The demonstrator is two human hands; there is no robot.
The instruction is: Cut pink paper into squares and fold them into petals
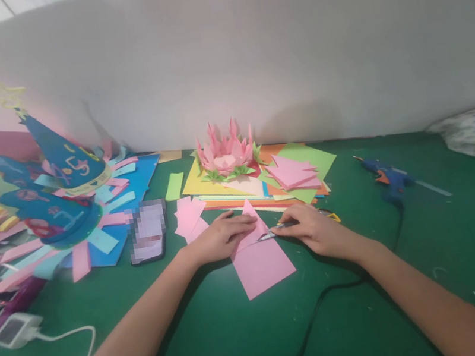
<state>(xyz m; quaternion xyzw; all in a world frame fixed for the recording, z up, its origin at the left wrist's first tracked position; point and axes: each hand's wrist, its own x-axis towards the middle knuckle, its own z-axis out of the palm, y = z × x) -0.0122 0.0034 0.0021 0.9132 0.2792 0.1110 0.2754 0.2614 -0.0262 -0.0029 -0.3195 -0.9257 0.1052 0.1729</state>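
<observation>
Under my hands a sheet of pink paper (pixel 264 267) lies on the green table, its upper part folded to a point. My left hand (pixel 223 234) rests flat on the folded part, fingers stretched out. My right hand (pixel 318 231) is closed around a pair of scissors (pixel 268 235), near the blades. The metal tip lies along the crease at the paper's right side. A yellow and black handle shows behind the hand; the middle is hidden by the fingers. Smaller pink paper pieces (pixel 190 217) lie just beyond my left hand.
A pink paper lotus (pixel 227 155) stands on stacked coloured paper (pixel 209 201), beside pink squares (pixel 293 172). Left are a phone (pixel 149 231) and blue cone hats (pixel 66 154). A blue glue gun (pixel 388 178) lies right; its black cord (pixel 317 310) crosses the front.
</observation>
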